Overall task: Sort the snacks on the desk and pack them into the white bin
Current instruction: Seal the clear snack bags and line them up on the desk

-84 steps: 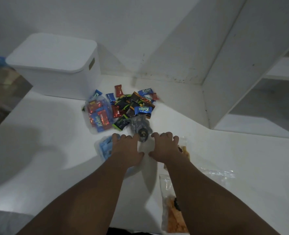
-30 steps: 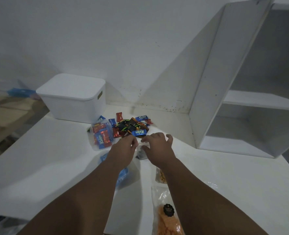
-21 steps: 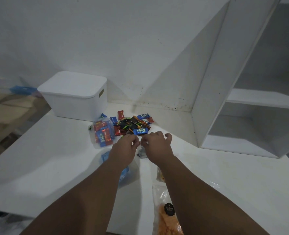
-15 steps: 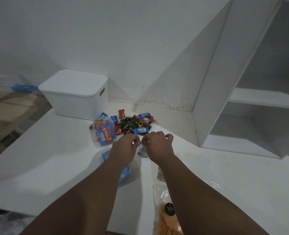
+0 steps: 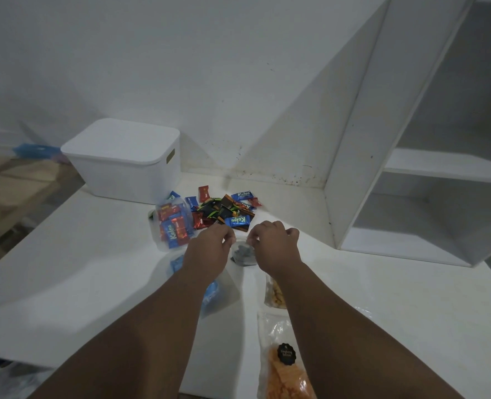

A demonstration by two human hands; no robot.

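Snacks on white desk, lidded bin at rear left; both hands at one small clear bag.

A small clear bag (image 5: 242, 253) of dark pieces is pinched at its top by the curled fingers of the left hand (image 5: 209, 249) and the right hand (image 5: 276, 246), just in front of a loose pile of wrapped candies (image 5: 224, 210) in blue, red and black. A clear bag of blue and red bars (image 5: 173, 226) is set beside the pile, near the white bin (image 5: 123, 162), whose lid is seen closed. A bag of blue pieces (image 5: 209, 292) is partly hidden under the left forearm; a bag of yellow bits (image 5: 274, 293) and a bag of orange chips (image 5: 284, 367) are laid along the right forearm. Bare desk (image 5: 80, 269) is left open at left; a white shelf unit (image 5: 411, 182) bounds the right.
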